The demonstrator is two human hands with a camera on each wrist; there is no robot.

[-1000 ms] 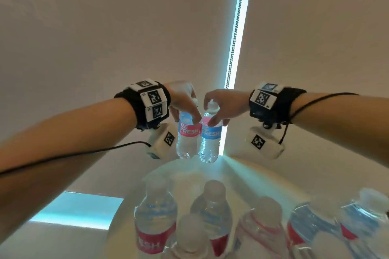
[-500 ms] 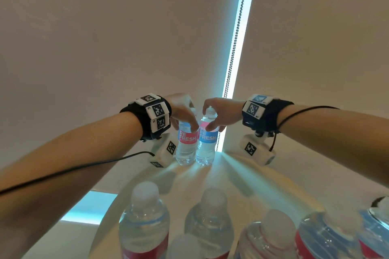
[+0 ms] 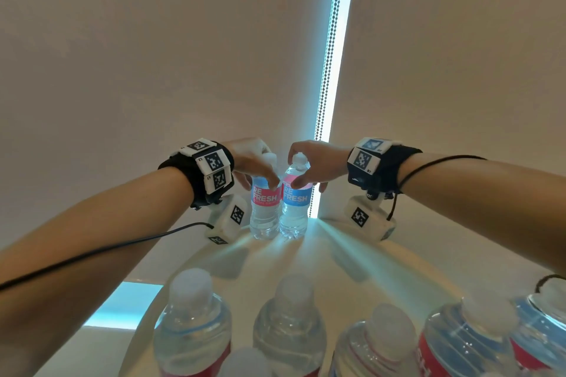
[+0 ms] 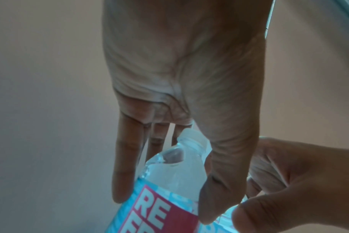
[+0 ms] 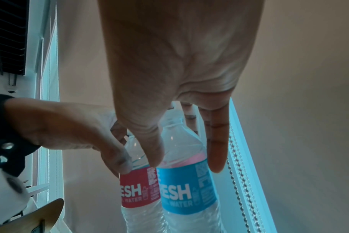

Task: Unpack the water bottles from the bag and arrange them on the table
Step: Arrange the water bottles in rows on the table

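Note:
Two clear water bottles stand side by side at the far edge of the round white table. The red-labelled bottle is on the left, and my left hand holds its shoulder from above between thumb and fingers. The blue-labelled bottle is held the same way by my right hand. The two bottles touch, and both keep their white caps.
Several more capped bottles crowd the near part of the table. A black loop shows at the right edge. Roller blinds hang behind the table, with a bead chain in the bright gap between them.
Both hands and their bottles sit a little lower in the view, with the bottle bases now at the table's far edge. The near bottles look closer as the head moved.

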